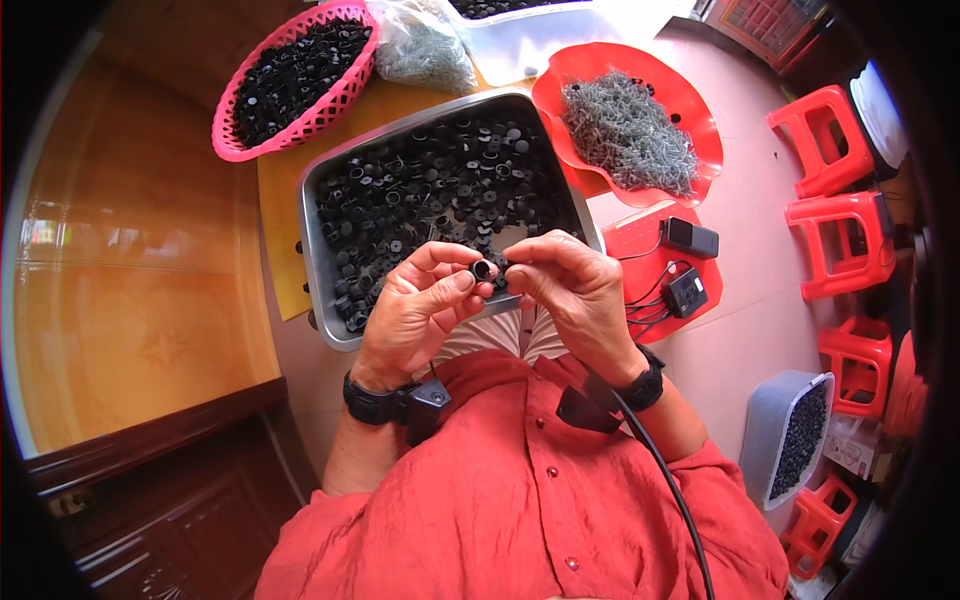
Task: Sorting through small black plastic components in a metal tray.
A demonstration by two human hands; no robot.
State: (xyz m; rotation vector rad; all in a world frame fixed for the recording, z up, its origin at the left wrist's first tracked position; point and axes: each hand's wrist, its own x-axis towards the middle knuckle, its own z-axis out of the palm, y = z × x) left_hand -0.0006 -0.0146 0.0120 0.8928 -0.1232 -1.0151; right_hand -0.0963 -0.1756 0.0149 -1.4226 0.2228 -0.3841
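Observation:
Above the near edge of a metal tray (312,250), my left hand (415,305) pinches a small black plastic cap (483,271) between thumb and fingers, its round hollow end showing. Close beside it, the thumb and forefinger of my right hand (575,285) are pressed together on something dark and small, mostly hidden by the fingertips. The two hands nearly meet. Many loose black plastic pieces (420,180), some ring-shaped and some flat discs, fill the tray beneath them.
A red scalloped bowl (706,130) of metal screws (625,130) stands right of the tray. At the back left are a pink basket (330,113) of black parts and a clear bag (425,55). Black devices (690,238) with cables lie on a red stool (635,238).

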